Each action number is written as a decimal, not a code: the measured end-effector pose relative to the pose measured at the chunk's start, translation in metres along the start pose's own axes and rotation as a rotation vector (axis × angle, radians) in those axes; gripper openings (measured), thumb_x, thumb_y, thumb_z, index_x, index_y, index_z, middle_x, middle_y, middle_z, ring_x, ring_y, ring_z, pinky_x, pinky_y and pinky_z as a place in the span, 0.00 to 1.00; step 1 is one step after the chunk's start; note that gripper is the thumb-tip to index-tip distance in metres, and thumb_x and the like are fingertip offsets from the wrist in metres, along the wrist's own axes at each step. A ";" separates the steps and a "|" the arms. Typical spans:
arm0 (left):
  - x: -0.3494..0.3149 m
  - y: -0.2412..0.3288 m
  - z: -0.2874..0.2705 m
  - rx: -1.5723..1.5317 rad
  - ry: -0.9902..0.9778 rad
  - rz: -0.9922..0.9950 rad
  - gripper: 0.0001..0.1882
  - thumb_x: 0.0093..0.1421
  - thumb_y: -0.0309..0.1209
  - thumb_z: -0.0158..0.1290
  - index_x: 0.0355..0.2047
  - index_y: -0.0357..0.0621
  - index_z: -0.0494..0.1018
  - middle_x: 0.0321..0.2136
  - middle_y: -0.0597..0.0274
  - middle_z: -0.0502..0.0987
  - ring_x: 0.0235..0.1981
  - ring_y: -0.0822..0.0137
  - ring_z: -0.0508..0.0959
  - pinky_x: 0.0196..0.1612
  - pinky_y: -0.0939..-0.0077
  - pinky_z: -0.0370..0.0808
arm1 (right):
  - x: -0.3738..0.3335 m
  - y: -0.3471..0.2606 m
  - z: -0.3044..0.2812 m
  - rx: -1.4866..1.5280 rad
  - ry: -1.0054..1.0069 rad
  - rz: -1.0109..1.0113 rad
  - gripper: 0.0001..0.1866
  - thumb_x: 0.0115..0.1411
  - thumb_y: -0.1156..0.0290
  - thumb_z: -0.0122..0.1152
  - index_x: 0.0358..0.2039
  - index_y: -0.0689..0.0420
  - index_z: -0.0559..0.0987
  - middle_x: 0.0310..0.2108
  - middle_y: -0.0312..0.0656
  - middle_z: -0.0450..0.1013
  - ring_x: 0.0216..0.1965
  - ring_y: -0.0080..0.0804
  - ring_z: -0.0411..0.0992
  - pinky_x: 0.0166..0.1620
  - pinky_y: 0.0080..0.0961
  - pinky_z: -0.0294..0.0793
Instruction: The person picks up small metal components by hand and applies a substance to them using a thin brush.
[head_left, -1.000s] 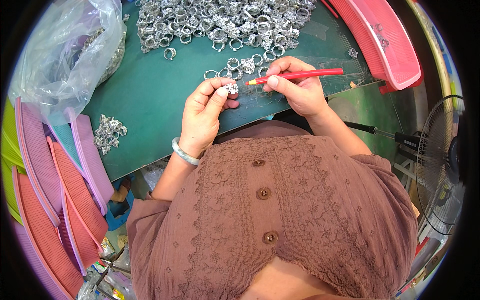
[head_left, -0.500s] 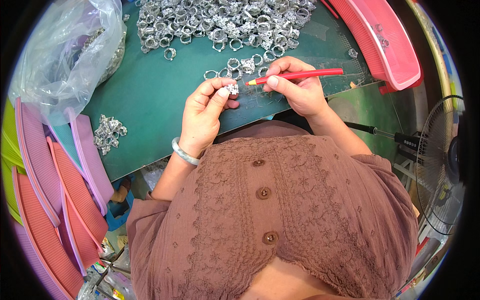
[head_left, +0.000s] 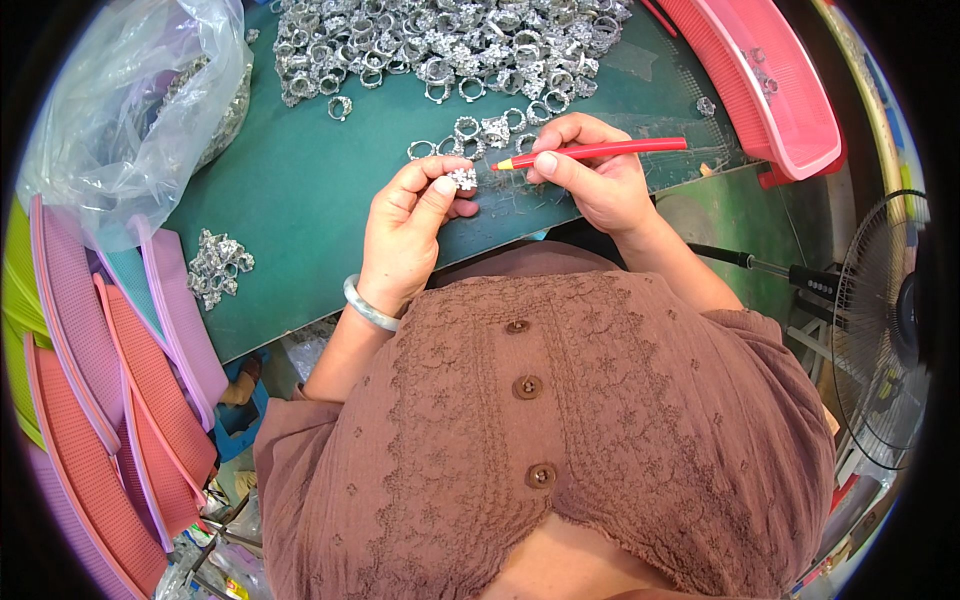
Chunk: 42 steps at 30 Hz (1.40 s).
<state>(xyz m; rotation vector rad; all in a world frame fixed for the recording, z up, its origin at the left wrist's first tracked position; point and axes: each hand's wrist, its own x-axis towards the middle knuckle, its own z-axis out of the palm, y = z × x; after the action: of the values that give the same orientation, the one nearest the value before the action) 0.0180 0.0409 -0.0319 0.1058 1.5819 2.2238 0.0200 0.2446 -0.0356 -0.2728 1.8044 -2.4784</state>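
Between the thumb and fingers of my left hand [head_left: 412, 222] is a silver ring [head_left: 463, 179], its studded face turned up. My right hand [head_left: 603, 182] grips a red pencil-like stick [head_left: 620, 147] with a yellow end, pointing left at the ring. A small gap parts the tip from the ring. Just beyond my fingers several rings [head_left: 468, 128] stand in a loose row on the green mat [head_left: 300, 220]. Farther back lies a large heap of silver rings [head_left: 450, 45].
At the left, a clear plastic bag [head_left: 120, 120] stands above stacked purple and pink baskets [head_left: 185, 310]. A small ring pile [head_left: 217, 268] lies near the mat's left edge. A pink basket [head_left: 745, 80] is at the far right, with a black fan [head_left: 885, 320] nearer me.
The ring has tilted slightly in my left fingers. My right hand and the red stick stay in almost the same place.
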 end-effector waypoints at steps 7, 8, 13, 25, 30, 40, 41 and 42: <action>0.001 0.003 -0.005 -0.199 -0.022 -0.044 0.12 0.61 0.29 0.41 0.42 0.36 0.66 0.35 0.61 0.72 0.37 0.68 0.73 0.40 0.75 0.71 | 0.000 0.000 0.000 -0.006 0.009 -0.001 0.06 0.51 0.76 0.58 0.28 0.62 0.72 0.25 0.37 0.70 0.28 0.20 0.68 0.33 0.16 0.67; 0.002 0.003 -0.006 -0.210 -0.029 -0.041 0.12 0.61 0.30 0.41 0.42 0.37 0.65 0.35 0.60 0.72 0.37 0.68 0.73 0.40 0.75 0.71 | 0.000 -0.001 0.000 -0.006 0.006 -0.001 0.06 0.51 0.76 0.58 0.28 0.62 0.72 0.25 0.37 0.70 0.28 0.20 0.68 0.33 0.16 0.67; 0.001 0.004 -0.006 -0.226 -0.030 -0.041 0.12 0.61 0.30 0.41 0.43 0.36 0.65 0.35 0.60 0.72 0.38 0.68 0.73 0.40 0.74 0.71 | 0.000 -0.001 0.000 -0.010 -0.003 -0.001 0.06 0.51 0.75 0.58 0.28 0.62 0.72 0.25 0.37 0.71 0.28 0.19 0.68 0.32 0.16 0.67; 0.002 0.005 -0.002 -0.190 -0.021 -0.069 0.10 0.60 0.27 0.41 0.41 0.37 0.66 0.36 0.61 0.71 0.36 0.70 0.73 0.38 0.77 0.72 | -0.003 -0.012 0.013 -0.078 -0.002 -0.028 0.09 0.56 0.75 0.51 0.38 0.61 0.73 0.35 0.38 0.71 0.33 0.22 0.71 0.36 0.17 0.70; 0.009 0.010 0.017 -0.211 -0.095 -0.033 0.12 0.60 0.25 0.42 0.44 0.37 0.63 0.37 0.60 0.71 0.35 0.71 0.73 0.38 0.78 0.73 | 0.002 -0.009 0.015 -0.462 -0.097 -0.341 0.18 0.42 0.79 0.63 0.37 0.57 0.73 0.31 0.39 0.70 0.30 0.27 0.68 0.34 0.22 0.69; 0.015 0.015 0.031 -0.100 -0.101 0.124 0.19 0.52 0.15 0.48 0.46 0.36 0.62 0.39 0.57 0.69 0.38 0.71 0.71 0.42 0.79 0.70 | -0.003 -0.018 0.006 -0.477 -0.082 -0.376 0.21 0.43 0.85 0.56 0.40 0.58 0.70 0.34 0.40 0.68 0.35 0.28 0.68 0.39 0.22 0.68; 0.014 0.015 0.033 -0.046 -0.093 0.188 0.20 0.52 0.14 0.48 0.46 0.36 0.62 0.38 0.57 0.69 0.38 0.71 0.71 0.42 0.79 0.70 | -0.005 -0.020 0.005 -0.440 -0.076 -0.328 0.21 0.43 0.85 0.56 0.41 0.58 0.70 0.35 0.39 0.68 0.36 0.27 0.68 0.40 0.22 0.68; 0.013 0.015 0.035 0.009 -0.085 0.251 0.20 0.51 0.14 0.48 0.46 0.35 0.62 0.38 0.57 0.69 0.38 0.72 0.71 0.43 0.79 0.70 | -0.006 -0.022 0.006 -0.404 -0.070 -0.279 0.21 0.43 0.85 0.55 0.41 0.58 0.69 0.36 0.38 0.67 0.36 0.25 0.67 0.40 0.21 0.67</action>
<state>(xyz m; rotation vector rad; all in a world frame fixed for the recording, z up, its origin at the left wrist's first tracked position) 0.0117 0.0726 -0.0082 0.4169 1.6079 2.3635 0.0285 0.2469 -0.0136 -0.6651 2.3671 -2.1973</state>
